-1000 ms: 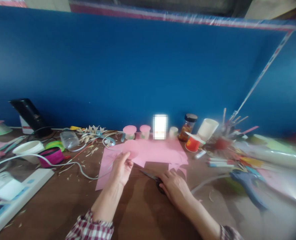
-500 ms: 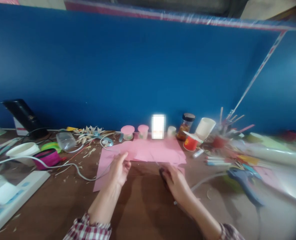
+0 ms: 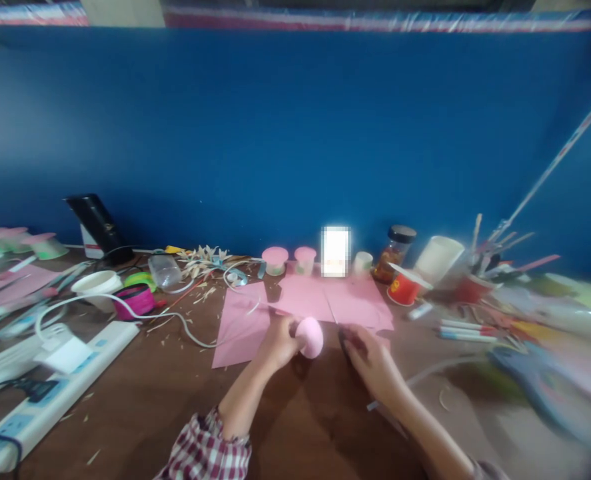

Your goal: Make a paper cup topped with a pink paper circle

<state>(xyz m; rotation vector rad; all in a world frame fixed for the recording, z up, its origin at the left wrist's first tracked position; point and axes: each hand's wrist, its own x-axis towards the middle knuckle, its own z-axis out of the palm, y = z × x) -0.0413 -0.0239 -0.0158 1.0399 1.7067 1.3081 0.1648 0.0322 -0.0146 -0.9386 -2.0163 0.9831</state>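
Head view: left hand pinches a pink rounded piece above the table, on the near side of the pink paper; right hand grips scissors, blade spread unclear. Risk: slipping scissors could nick left hand or paper. Jar holds amber stuff; blurred red cup holds sticks; white tub, contents hidden.

a white plastic power strip carries a white plug-in charger. near it stand a round white plastic tub and a magenta pouch. a clear jar with a black lid stands before the blue wall panel, near a red cup.
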